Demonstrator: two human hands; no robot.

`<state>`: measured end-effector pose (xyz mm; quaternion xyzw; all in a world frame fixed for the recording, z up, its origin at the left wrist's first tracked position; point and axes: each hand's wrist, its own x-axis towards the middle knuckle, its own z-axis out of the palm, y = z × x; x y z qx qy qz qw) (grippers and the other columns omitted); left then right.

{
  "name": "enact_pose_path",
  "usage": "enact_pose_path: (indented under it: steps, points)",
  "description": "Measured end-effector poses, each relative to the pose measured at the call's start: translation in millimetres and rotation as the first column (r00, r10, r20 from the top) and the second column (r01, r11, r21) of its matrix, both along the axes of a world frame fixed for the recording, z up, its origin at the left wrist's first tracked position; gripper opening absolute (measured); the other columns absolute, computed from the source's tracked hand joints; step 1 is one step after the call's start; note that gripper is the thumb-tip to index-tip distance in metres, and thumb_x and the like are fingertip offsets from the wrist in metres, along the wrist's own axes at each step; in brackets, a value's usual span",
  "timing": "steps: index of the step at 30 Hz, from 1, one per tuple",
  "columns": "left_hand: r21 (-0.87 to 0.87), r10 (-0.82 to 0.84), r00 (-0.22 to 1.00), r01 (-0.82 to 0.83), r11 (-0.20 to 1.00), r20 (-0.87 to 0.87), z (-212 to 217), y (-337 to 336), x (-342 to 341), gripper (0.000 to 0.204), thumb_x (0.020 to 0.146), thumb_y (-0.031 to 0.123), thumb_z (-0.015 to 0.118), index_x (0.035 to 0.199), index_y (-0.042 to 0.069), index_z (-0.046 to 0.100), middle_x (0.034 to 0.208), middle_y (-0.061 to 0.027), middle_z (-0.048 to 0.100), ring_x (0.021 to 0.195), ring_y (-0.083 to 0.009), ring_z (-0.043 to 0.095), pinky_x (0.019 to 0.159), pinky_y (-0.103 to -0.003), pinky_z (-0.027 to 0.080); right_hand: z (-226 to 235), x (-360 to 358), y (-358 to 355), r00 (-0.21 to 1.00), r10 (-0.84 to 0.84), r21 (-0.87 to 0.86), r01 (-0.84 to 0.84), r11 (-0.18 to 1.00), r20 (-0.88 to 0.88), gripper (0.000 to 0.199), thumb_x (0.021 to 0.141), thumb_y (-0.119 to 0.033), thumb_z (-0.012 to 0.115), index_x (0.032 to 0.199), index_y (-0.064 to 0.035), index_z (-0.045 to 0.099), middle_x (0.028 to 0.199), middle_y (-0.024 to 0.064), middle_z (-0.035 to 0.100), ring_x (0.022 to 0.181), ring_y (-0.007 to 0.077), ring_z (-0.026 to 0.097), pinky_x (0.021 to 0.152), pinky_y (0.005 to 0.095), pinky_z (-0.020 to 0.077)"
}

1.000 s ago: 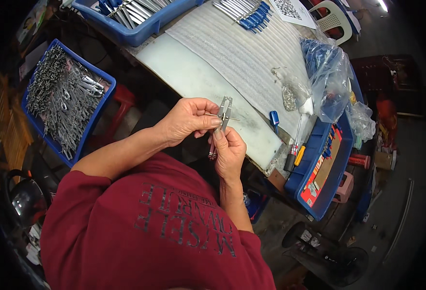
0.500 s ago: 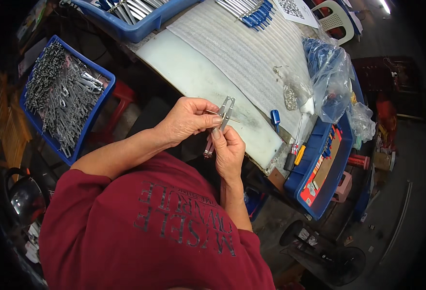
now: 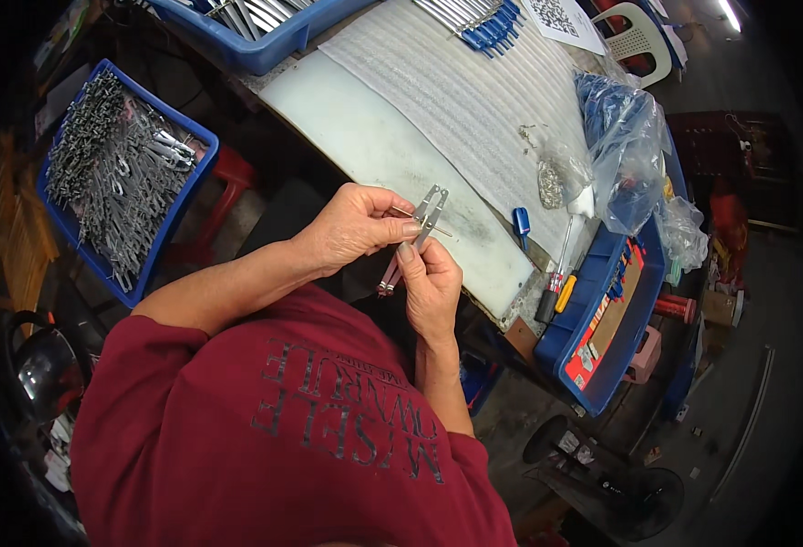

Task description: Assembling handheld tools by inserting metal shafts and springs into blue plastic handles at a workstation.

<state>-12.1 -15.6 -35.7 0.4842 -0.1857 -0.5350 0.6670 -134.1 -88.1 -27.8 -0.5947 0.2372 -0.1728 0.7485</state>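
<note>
My left hand (image 3: pixel 351 230) pinches a thin brass-coloured rod (image 3: pixel 440 227) between thumb and fingers. The rod crosses a slim grey metal piece (image 3: pixel 431 214) with two flat arms and small holes near the tips. Below it, my right hand (image 3: pixel 434 284) grips this metal piece between thumb and forefinger. The piece's lower end (image 3: pixel 389 278) comes out on the left of my right hand. Both hands are close together over the near edge of the table. Whether the rod passes through a hole, I cannot tell, as my left fingertips cover part of it.
A blue crate (image 3: pixel 205 155) of similar metal pieces stands at left. On the table (image 3: pixel 365 118) lie foam sheet (image 3: pixel 474 118), blue-ended metal pieces (image 3: pixel 488 32), a bag of small parts (image 3: pixel 552 182), a blue-handled tool (image 3: pixel 521 223) and screwdrivers (image 3: pixel 566 294). A blue tray (image 3: pixel 556 342) sits at right.
The tips of the two-armed metal piece have tilted slightly to the right. Both hands keep nearly the same place and grip.
</note>
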Motion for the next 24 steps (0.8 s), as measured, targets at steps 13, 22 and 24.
enact_pose_path:
  steps: [13,22,24]
  points:
    - [-0.044,0.030,1.000,-0.030,0.999,0.002,8,1,-2,0.016,0.078,0.008,0.059,0.091,-0.002,0.059,0.072,-0.0010,0.058,0.059,-0.0028,0.047,0.050,-0.016,0.036,-5,-5,-3,0.993,-0.113,-0.022,0.113,0.993,0.017,0.015,0.086,-0.013,0.049,0.093,0.0011,0.051,0.071,-0.0007,0.051,0.058,0.0035,0.043,0.051,0.0161,0.0349]
    - [-0.177,-0.042,0.999,0.042,0.983,0.003,11,3,-2,0.019,0.080,0.007,0.057,0.095,-0.005,0.057,0.082,-0.0053,0.060,0.072,-0.0066,0.054,0.060,-0.017,0.042,2,-2,-5,0.967,-0.233,-0.059,0.240,0.969,0.104,0.017,0.083,-0.013,0.054,0.094,0.0005,0.052,0.066,-0.0001,0.050,0.052,0.0053,0.041,0.047,0.0169,0.0341]
    - [-0.187,-0.037,0.999,0.037,0.982,0.003,11,3,-2,0.019,0.080,0.008,0.057,0.095,-0.005,0.057,0.081,-0.0052,0.060,0.072,-0.0065,0.054,0.060,-0.017,0.042,4,-1,-5,0.964,-0.248,-0.065,0.255,0.965,0.100,0.017,0.083,-0.013,0.054,0.093,0.0006,0.052,0.066,-0.0001,0.050,0.051,0.0053,0.041,0.047,0.0169,0.0339]
